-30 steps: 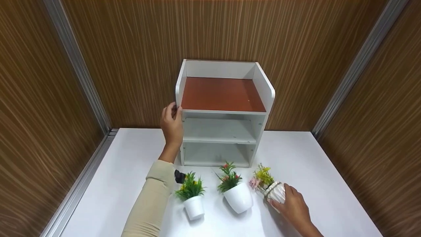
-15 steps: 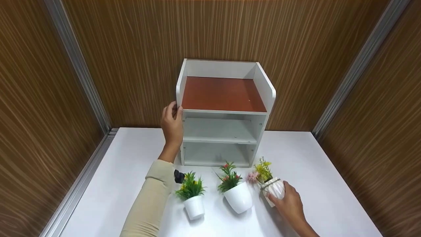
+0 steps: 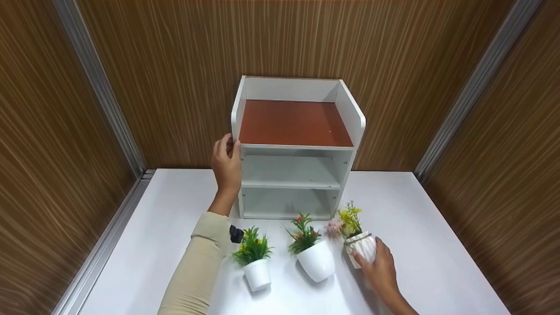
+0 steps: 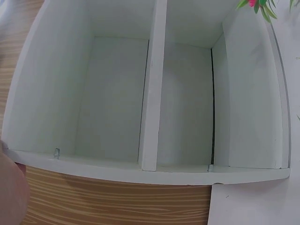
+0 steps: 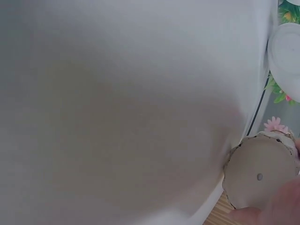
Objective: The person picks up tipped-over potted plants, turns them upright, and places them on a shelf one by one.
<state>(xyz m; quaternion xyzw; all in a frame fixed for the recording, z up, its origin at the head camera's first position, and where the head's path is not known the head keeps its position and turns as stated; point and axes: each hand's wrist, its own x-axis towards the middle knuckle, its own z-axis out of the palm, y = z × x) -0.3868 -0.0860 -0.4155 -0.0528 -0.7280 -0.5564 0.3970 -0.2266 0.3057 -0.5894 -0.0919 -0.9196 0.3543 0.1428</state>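
Two hands are at work over a white desk point(image 3: 393, 192), one at the shelf and one at a potted plant. The left hand point(image 3: 227, 166) grips the left side panel of a white shelf unit point(image 3: 291, 187), its thumb at the front edge and its fingers bent behind, on the outer side. The right hand point(image 3: 380, 267) has its fingers curled round a ribbed white pot point(image 3: 364, 247) with pink and yellow flowers and a cord at its neck.

That pot is tilted, in front of the shelf unit's lower right corner, its flowers toward the unit and its base toward the right wrist view; whether it touches the desk I cannot tell. To its left, a rounded white pot point(image 3: 317, 261) and a small white pot point(image 3: 257, 274) lie tipped, leaves toward the shelf unit.

The step in hand looks like handling the ribbed pot while bracing the shelf unit. The next move seems to call for a firm hold low on the pot, turning it upright without knocking its flowers against the unit's front.
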